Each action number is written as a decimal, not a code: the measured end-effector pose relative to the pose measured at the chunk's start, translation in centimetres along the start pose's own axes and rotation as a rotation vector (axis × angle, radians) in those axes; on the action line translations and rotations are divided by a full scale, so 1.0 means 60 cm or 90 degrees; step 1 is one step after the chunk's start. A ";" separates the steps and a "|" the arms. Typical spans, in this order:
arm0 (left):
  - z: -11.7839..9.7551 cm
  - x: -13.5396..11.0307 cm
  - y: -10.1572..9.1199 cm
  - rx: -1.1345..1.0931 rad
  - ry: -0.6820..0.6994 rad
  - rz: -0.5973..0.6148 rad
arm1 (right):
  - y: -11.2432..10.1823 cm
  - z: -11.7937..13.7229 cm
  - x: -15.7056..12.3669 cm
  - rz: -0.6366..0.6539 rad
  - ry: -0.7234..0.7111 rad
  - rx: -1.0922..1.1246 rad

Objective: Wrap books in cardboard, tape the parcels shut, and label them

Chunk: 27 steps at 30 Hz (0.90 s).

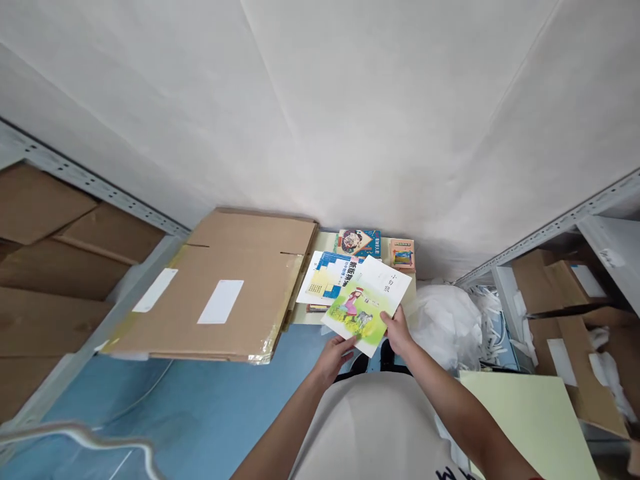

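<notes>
A picture book (pixel 367 307) with a white and green cover, a figure in a red hat and a grey animal on it, is held in front of my body. My left hand (pixel 334 360) grips its lower left edge, and my right hand (pixel 397 331) pinches the right edge with the thumb on top. Beyond it, partly covered, lies a blue and white book (pixel 327 275) on a pale yellow table (pixel 407 300). Farther back are a dark blue book (pixel 361 242) and a smaller orange-pink book (pixel 402 253).
Flattened cardboard boxes (pixel 240 267) with white labels lie to the left. Cartons fill the left shelf (pixel 75 240) and right shelf (pixel 555 287). White plastic wrap (pixel 445 327) is bunched right of the table. A pale green board (pixel 525 420) is at lower right.
</notes>
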<state>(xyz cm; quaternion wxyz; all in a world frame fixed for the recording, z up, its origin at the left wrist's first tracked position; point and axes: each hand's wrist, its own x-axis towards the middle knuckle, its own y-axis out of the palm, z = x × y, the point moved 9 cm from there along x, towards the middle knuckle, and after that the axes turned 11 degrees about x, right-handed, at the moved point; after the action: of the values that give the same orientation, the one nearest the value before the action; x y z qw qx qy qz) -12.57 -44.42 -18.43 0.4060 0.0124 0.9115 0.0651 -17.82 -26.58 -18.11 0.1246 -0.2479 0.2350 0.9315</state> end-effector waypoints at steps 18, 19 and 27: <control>-0.019 -0.049 0.225 0.351 0.074 0.531 | -0.232 0.128 -0.316 -0.278 -0.296 0.097; -0.007 -0.055 0.249 0.385 0.080 0.550 | -0.248 0.123 -0.337 -0.304 -0.313 0.111; 0.105 -0.138 0.439 0.534 0.102 0.722 | -0.415 0.062 -0.520 -0.491 -0.388 0.224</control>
<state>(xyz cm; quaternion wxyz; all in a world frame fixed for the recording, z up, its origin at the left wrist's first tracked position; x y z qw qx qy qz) -3.15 -18.24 -13.11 0.2025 0.6357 0.7395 -0.0895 15.78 -6.93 -8.39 0.5610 -0.0093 0.2328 0.7944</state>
